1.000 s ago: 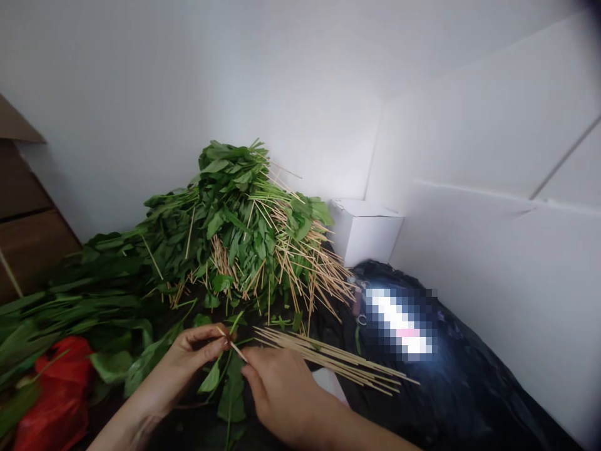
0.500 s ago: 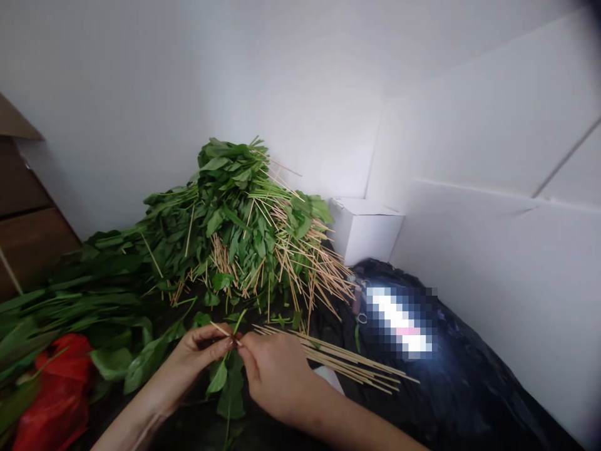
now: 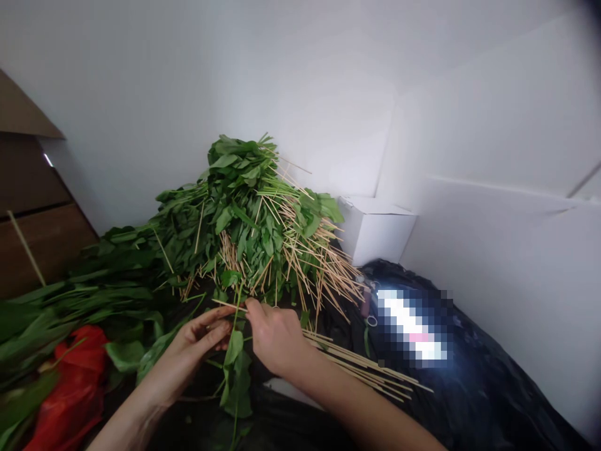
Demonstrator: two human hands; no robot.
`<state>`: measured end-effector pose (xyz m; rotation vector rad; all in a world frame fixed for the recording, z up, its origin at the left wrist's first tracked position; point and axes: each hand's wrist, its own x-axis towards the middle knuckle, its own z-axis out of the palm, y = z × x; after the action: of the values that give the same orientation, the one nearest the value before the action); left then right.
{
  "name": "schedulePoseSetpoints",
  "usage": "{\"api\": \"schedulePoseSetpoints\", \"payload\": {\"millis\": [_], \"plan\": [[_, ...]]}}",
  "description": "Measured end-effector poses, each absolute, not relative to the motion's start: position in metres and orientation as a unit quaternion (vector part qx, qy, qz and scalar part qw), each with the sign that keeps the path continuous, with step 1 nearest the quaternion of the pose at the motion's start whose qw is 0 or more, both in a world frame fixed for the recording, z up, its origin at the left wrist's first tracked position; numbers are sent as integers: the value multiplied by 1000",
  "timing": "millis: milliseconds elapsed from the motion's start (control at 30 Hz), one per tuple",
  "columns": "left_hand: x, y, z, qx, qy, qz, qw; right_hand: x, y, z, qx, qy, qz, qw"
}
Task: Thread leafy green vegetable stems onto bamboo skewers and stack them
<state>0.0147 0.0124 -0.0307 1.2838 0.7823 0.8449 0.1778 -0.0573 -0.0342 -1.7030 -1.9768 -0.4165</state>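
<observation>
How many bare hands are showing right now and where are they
2. The left hand is left of the dangling green leafy stem; the right hand is right of it, pinching a thin, pale wooden stick. No others show.

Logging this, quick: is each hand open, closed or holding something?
Left hand: curled beside a leafy stem; grip cannot be told.
Right hand: closed, holding a thin stick.

From the right hand (image 3: 277,335), twelve o'clock's walled off by the leafy heap (image 3: 253,219), its sticks (image 3: 339,268) bristling toward two; left hand (image 3: 195,341) blocks nine; but between three and four, open air above loose skewers (image 3: 369,368) and black sheeting (image 3: 498,391)!
</observation>
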Motion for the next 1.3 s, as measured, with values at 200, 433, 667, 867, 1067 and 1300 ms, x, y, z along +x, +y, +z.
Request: {"api": "schedulePoseSetpoints", "payload": {"millis": [200, 433, 667, 867, 1067, 1300], "plan": [[0, 28, -26, 549, 393, 461, 577, 191, -66, -50, -589, -716, -185, 326], [-31, 56, -36, 569, 465, 544, 405, 203, -65, -56, -551, -698, -211, 406], [-30, 61, -54, 750, 475, 404, 222, 200, -67, -55, -555, -699, -226, 391], [-35, 65, -56, 767, 572, 288, -30, 194, -70, -53, -557, -716, -195, 373], [-23, 71, -62, 779, 609, 131, -79, 181, -74, -52, -573, -746, -162, 298], [-29, 74, -46, 685, 568, 419, 183, 181, -74, -51, -578, -758, -138, 268]]}}
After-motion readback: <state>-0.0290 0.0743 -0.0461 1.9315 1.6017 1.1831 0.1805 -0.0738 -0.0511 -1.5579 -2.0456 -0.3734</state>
